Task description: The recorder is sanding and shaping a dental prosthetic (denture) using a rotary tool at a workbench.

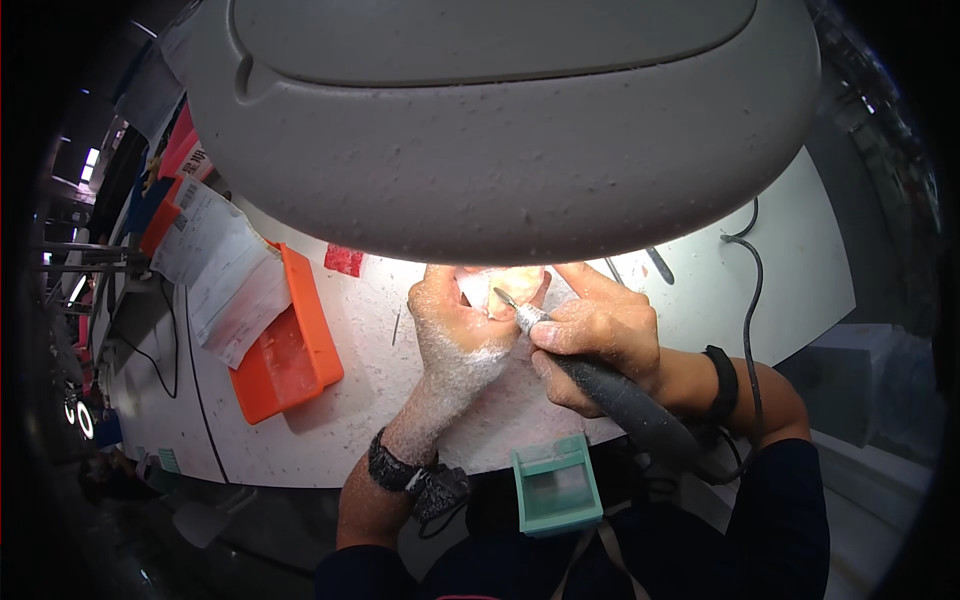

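Under bright light, my left hand (450,318), dusted white, is closed around a cream-coloured, plaster-like piece (527,280). The upper part of that piece is lost in glare and behind the grey housing. My right hand (612,328) grips a dark rotary handpiece (622,398) like a pen, with the handle slanting back toward my right forearm. Its pointed metal burr (504,296) lies over the piece, close to my left fingers. Whether the burr touches the surface, I cannot tell.
A large grey housing (500,165) hangs low over my hands. At left, papers (230,275) lie on an orange bin (323,345), near a red piece (344,259). A green tray (557,521) sits at the table's front edge. A black cable (757,300) runs down at right.
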The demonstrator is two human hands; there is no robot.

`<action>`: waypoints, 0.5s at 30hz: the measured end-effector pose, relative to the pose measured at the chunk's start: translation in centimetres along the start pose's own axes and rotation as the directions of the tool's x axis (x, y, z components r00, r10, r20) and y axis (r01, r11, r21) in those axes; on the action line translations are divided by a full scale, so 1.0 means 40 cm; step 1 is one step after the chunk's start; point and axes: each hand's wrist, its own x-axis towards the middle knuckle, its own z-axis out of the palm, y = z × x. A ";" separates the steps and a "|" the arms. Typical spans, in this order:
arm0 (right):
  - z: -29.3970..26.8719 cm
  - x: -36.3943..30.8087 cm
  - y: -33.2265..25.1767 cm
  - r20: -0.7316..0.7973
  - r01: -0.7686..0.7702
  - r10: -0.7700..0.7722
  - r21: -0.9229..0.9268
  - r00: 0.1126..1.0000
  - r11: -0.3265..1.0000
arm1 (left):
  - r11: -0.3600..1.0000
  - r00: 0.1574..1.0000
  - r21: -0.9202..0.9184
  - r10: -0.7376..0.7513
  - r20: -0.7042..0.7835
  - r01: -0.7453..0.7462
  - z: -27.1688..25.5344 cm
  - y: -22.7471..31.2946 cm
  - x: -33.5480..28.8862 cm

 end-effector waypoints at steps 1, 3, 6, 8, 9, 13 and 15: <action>-0.001 0.003 0.000 0.001 0.001 -0.001 0.001 1.000 1.000 | 1.000 1.000 0.001 0.000 -0.001 0.000 0.002 0.011 0.000; -0.003 0.025 -0.005 -0.037 0.098 -0.099 -0.025 0.994 0.995 | 0.994 0.998 0.095 0.052 -0.033 -0.049 0.009 0.044 0.008; 0.007 0.023 0.000 -0.116 -0.024 0.060 0.289 0.991 0.957 | 0.992 0.999 0.113 0.048 0.000 -0.047 -0.018 0.007 0.006; 0.007 0.025 0.002 -0.133 0.004 0.026 0.215 0.991 0.977 | 0.984 0.995 0.145 0.105 0.002 -0.104 -0.018 0.011 0.007; 0.001 0.017 0.004 -0.133 0.003 0.026 0.208 0.991 0.978 | 0.972 0.987 0.171 0.162 0.008 -0.161 -0.015 0.019 0.010; -0.006 0.010 0.010 0.039 0.100 -0.100 0.001 0.994 0.995 | 0.941 0.968 0.237 0.250 -0.002 -0.242 -0.012 0.036 0.019; 0.003 0.016 0.017 -0.097 -0.014 0.045 0.301 0.994 0.954 | 0.885 0.925 0.287 0.381 0.002 -0.365 -0.017 0.019 0.023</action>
